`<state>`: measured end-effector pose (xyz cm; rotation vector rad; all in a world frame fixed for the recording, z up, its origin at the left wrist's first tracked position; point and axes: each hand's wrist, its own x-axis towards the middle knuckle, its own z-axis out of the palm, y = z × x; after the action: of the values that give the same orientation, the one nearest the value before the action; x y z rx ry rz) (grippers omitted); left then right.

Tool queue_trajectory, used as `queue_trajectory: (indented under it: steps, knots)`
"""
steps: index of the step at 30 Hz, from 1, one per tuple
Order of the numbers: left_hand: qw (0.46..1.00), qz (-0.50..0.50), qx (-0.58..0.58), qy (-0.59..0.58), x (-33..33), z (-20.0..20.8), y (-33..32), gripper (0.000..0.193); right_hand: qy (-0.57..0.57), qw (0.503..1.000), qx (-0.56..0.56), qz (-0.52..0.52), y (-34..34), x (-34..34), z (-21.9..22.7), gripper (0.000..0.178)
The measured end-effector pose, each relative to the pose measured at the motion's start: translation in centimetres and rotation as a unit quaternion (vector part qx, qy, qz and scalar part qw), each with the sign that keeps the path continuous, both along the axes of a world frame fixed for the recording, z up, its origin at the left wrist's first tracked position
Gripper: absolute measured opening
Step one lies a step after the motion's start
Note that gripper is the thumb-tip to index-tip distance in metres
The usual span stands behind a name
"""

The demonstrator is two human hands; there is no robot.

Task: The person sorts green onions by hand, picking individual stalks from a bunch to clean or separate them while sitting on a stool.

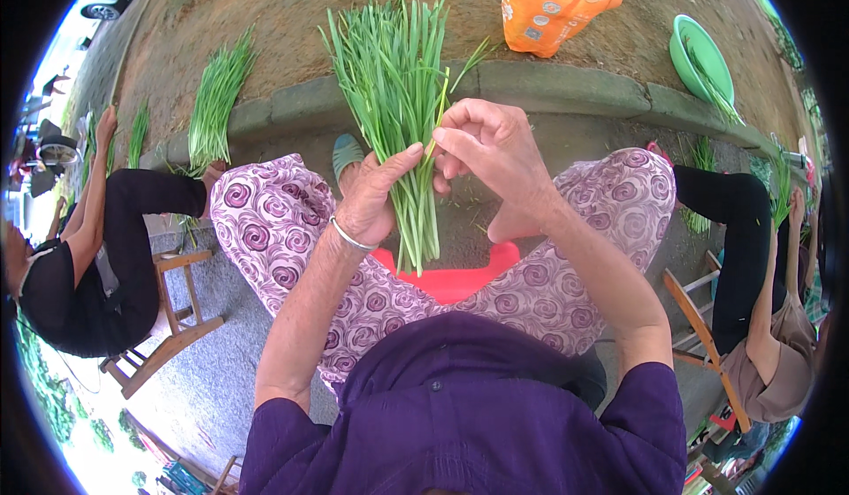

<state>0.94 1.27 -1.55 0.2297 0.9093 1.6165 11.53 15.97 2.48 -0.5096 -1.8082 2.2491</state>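
Note:
My left hand [367, 201], with a bangle on its wrist, grips a thick bunch of garlic chives [389, 66] around the lower stalks. Their green tips point away from me and the pale cut ends hang towards my lap. At the right side of the bunch, my right hand [495, 146] has thumb and forefinger pinched on a yellowish chive leaf [439, 113]. The other fingers of that hand are curled. Below the stalk ends, a red plastic stool [482, 274] shows between my knees.
Beyond the bunch runs a stone kerb [566, 88]. Past it stand an orange bag [553, 9] and a green basin [703, 62] with chives. Another chive pile [221, 97] leans on the kerb at left. People sit on wooden chairs [172, 318] on both sides.

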Motion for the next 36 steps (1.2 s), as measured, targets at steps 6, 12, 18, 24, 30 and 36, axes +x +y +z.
queue_trajectory:
  steps: [6,12,18,24,30,36]
  knots:
    - [0.998,0.053,-0.028,0.004,-0.1,0.0,0.0,0.02,0.032,0.992,0.12,-0.013,-1.0,0.5,-0.1,0.01]
    - [0.988,0.13,-0.078,-0.029,-0.3,-0.6,0.1,0.016,0.138,0.943,0.303,-0.03,-1.7,0.6,-0.8,0.008]
    - [0.984,0.149,-0.08,-0.056,-1.4,-1.3,-0.2,0.011,0.172,0.921,0.338,-0.091,-1.1,0.9,0.9,0.007]
    - [0.983,0.162,-0.073,-0.047,-2.7,-2.4,-0.9,0.015,0.181,0.929,0.286,-0.148,-0.6,1.5,1.1,0.007]
    - [0.975,0.195,-0.085,-0.059,-3.7,-3.7,-1.3,0.016,0.211,0.918,0.282,-0.182,-0.2,2.1,2.9,0.006]
    - [0.965,0.23,-0.117,-0.05,-4.2,-3.6,-1.4,0.015,0.264,0.917,0.238,-0.183,0.5,2.6,3.2,0.005]
